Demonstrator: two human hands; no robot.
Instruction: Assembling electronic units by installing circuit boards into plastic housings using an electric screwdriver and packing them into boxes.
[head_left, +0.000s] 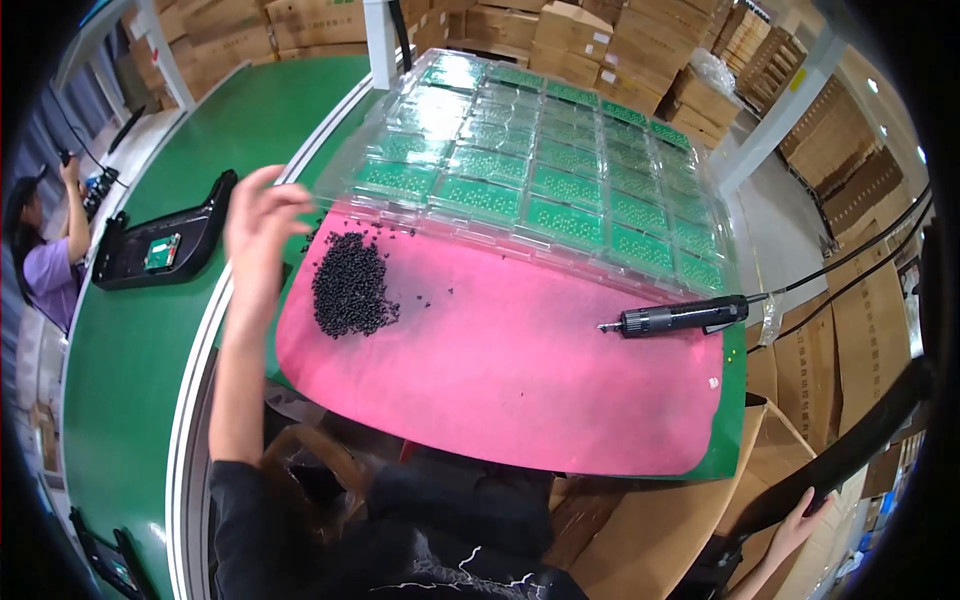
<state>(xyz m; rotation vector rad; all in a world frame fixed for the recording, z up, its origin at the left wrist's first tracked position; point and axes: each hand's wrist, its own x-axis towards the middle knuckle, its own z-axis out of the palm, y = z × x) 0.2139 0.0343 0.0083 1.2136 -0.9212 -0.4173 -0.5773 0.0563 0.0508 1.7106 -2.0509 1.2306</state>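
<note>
My left hand (262,230) is raised over the left edge of the workbench, beside the green conveyor belt, its fingers loosely bent, apart and holding nothing. At the lower right, my right hand (797,524) grips the edge of a long, curved black plastic part (850,445). That part slants up toward the right rim, and its full shape is out of sight. A pile of small black screws (350,287) lies on the pink mat (500,370), a little right of my left hand. At the mat's right side rests a black electric screwdriver (680,317), its bit pointing left.
Clear plastic trays (470,225) with rows of green circuit boards stand behind the mat. A black housing (165,240) with a small board sits on the conveyor belt (130,370). Across the belt is another person (60,235). An open cardboard box (690,540) stands at the lower right.
</note>
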